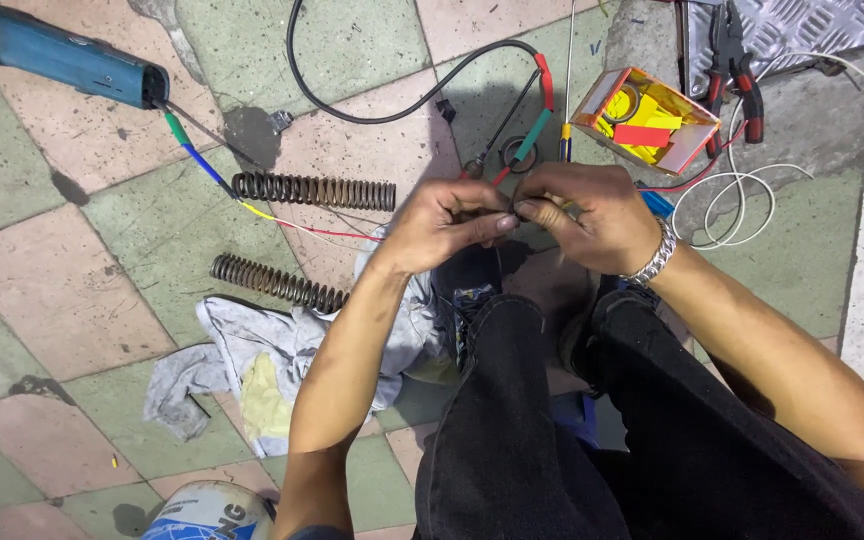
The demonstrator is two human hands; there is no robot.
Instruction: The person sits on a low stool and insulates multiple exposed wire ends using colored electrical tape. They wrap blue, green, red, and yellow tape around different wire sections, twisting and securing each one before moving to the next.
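Note:
My left hand (447,225) and my right hand (587,212) meet at the fingertips above my knees, pinching a small dark part (508,210) between them; what it is cannot be made out. My right wrist carries a metal bracelet (655,258). Thin wires run from near my fingers toward a red and green sleeved cable (537,115) on the tiled floor just beyond. My legs in black trousers (552,420) fill the lower middle.
Two coil springs (314,190) (277,283) lie left of my hands. A grey rag (252,360) sits under my left forearm. A blue power tool (62,58) is top left. An open cardboard box (642,120), red-handled pliers (737,65) and a white wire coil (727,205) lie at right.

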